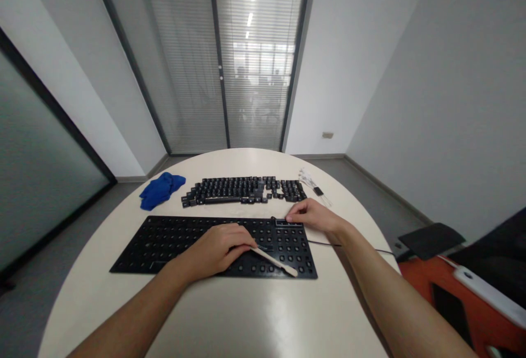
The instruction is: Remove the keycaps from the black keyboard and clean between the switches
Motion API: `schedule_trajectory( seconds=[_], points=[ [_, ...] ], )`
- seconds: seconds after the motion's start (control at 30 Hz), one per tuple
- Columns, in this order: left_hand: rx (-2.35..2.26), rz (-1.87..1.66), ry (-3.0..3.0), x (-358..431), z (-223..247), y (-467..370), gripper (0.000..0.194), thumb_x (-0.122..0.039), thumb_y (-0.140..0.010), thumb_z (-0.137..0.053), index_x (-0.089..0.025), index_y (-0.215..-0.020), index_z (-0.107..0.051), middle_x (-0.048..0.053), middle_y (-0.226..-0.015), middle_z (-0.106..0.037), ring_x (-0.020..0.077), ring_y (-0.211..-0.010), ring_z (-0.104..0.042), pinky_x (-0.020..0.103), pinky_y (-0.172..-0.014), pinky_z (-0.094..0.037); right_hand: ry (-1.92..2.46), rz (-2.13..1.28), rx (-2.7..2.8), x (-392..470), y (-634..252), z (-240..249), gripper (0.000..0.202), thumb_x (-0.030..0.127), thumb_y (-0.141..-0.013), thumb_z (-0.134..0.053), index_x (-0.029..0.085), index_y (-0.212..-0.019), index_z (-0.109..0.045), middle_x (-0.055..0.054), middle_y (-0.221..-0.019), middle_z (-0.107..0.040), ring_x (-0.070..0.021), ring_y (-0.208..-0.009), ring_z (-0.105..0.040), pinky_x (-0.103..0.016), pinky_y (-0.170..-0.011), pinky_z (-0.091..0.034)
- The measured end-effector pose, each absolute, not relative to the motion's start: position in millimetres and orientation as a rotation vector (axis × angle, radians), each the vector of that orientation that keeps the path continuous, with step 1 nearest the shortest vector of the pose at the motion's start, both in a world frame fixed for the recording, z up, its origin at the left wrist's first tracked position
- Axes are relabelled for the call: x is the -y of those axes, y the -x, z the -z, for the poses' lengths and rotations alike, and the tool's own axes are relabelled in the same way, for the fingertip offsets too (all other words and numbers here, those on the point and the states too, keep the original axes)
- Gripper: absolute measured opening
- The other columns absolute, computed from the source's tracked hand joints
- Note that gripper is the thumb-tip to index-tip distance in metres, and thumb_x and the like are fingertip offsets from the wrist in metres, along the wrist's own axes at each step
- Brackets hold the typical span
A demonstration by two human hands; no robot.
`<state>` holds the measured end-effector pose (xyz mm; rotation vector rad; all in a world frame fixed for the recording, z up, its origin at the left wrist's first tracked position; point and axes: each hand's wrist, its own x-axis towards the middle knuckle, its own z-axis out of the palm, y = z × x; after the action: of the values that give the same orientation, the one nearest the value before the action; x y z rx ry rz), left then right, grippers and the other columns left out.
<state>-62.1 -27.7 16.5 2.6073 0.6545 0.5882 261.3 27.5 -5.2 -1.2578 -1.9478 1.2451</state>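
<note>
The black keyboard base (135,243) lies flat on the table, its keycaps off and rows of small switches bare. Across its middle rests my left hand (226,246), fingers closed around a slim cream-coloured stick (271,259) that looks like a toothbrush. The stick's wider, rounded end points to the lower right over the number pad; its other end is hidden in the hand. My right hand (310,215) is at the base's upper right corner, thumb and fingers closed on the edge beside the indicator strip.
Behind the base, loose black keycaps (232,188) lie laid out in keyboard order. A crumpled blue cloth (161,189) is at the left, and a small black-and-white item (318,190) with thin wires or strips at the right. A cable (324,243) runs right beneath my forearm. An orange chair stands beyond.
</note>
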Motion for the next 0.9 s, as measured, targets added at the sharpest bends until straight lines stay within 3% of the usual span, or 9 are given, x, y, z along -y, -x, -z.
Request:
schedule_trajectory(
  seconds=[0.57,0.9],
  points=[
    [-0.99,-0.807,-2.672,12.1,-4.1,70.4,0.024,-0.022,-0.1,-0.046,-0.022,-0.113,-0.067,0.005,-0.108,-0.07,0.0185,-0.1,-0.065,0.033,-0.09,-0.053,1.248,-1.233,1.968,-28.2,-262.2,6.2,0.036,0.049,-0.075,-0.077,0.015,-0.086,-0.081,-0.008,-0.085,-0.078,-0.0205,-0.078,-0.068,-0.032,-0.076,-0.051],
    [-0.935,-0.683,-2.601,13.5,-6.6,72.4,0.023,-0.022,-0.101,-0.045,-0.022,-0.111,-0.065,0.004,-0.109,-0.069,0.0182,-0.101,-0.064,0.033,-0.092,-0.051,1.256,-1.231,1.968,-28.5,-262.1,6.6,0.036,0.049,-0.074,-0.077,0.016,-0.086,-0.081,-0.008,-0.084,-0.078,-0.0207,-0.077,-0.068,-0.032,-0.074,-0.05]
  ],
)
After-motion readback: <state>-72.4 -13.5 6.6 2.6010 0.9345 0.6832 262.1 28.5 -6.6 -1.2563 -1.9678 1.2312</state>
